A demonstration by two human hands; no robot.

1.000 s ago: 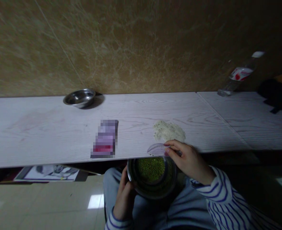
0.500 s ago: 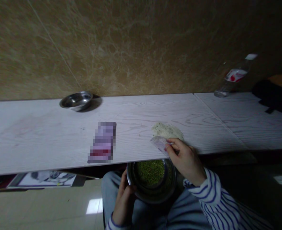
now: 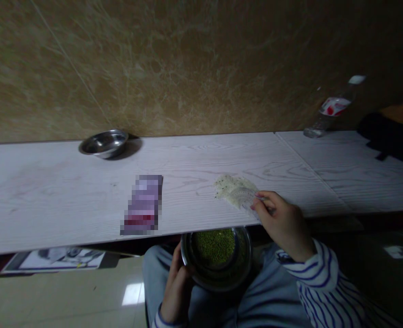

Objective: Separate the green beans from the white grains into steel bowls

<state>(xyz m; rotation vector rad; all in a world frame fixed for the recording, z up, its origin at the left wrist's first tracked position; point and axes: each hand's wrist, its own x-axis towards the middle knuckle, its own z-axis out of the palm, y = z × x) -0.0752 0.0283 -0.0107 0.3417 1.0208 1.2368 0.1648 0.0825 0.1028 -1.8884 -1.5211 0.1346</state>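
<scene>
Two hands busy | left hand (image 3: 178,289) grips bowl of green beans (image 3: 217,259) | right hand (image 3: 283,222) pinches clear scraper (image 3: 244,199) over rice pile (image 3: 227,186)

You sit indoors, the room's type unclear. A marbled wall (image 3: 188,68) backs your wood-grain surface (image 3: 188,155); the floor (image 3: 68,300) is tiled.

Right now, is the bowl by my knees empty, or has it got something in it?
Not empty: small green grains lie inside the bowl that the left hand holds.
</scene>
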